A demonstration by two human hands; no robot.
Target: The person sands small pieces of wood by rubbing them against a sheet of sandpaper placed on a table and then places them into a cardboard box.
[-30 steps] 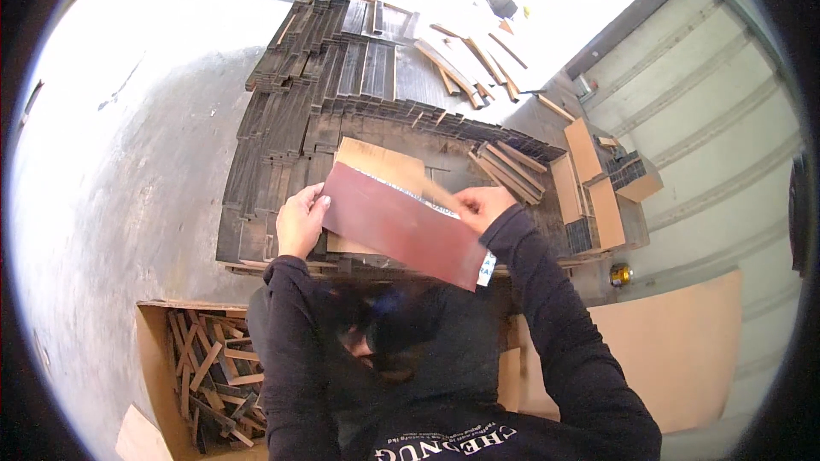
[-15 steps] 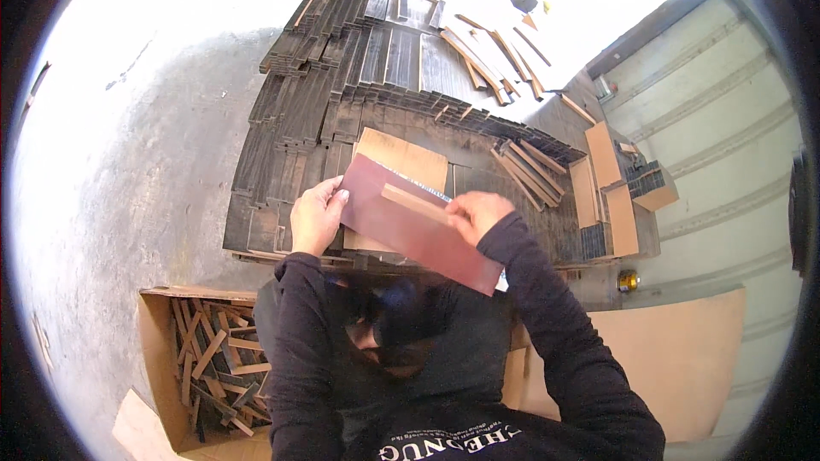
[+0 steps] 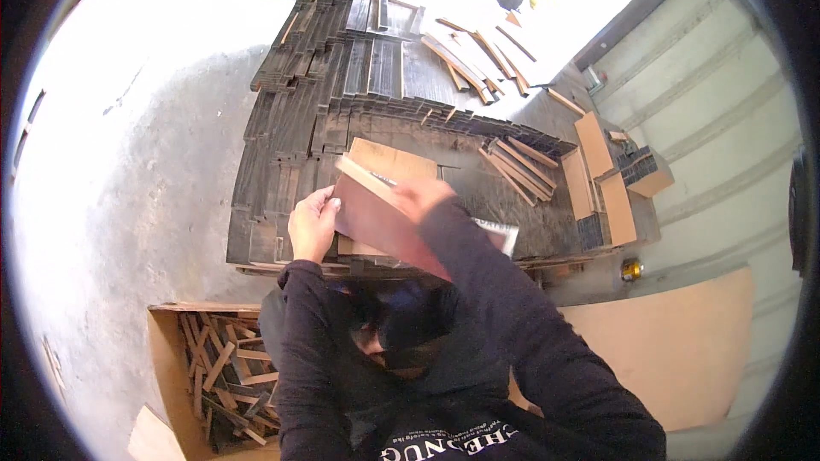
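Observation:
My left hand (image 3: 313, 224) pinches the left end of a reddish-brown sheet of sandpaper (image 3: 371, 218), thumb on top. Its printed underside shows at a curled-up edge on the right. A pale wooden strip (image 3: 362, 172) lies along the sheet's far edge, with my right hand (image 3: 422, 197) closed on its right part; those fingers are somewhat blurred. Beneath the sheet is a piece of brown cardboard (image 3: 395, 156) on the dark worktable (image 3: 295, 196). My right forearm hides the sheet's right part.
Dark wooden slats (image 3: 282, 124) are stacked on the table's left and far side. Loose strips (image 3: 523, 169) lie to the right, near small cardboard boxes (image 3: 617, 209). At lower left stands a carton (image 3: 166, 358) of short wood pieces. A yellow tape roll (image 3: 630, 270) sits at right.
My right hand has slid the wooden strip left and away from me across the sandpaper, up to its far left corner. My left hand has stayed at the sheet's end.

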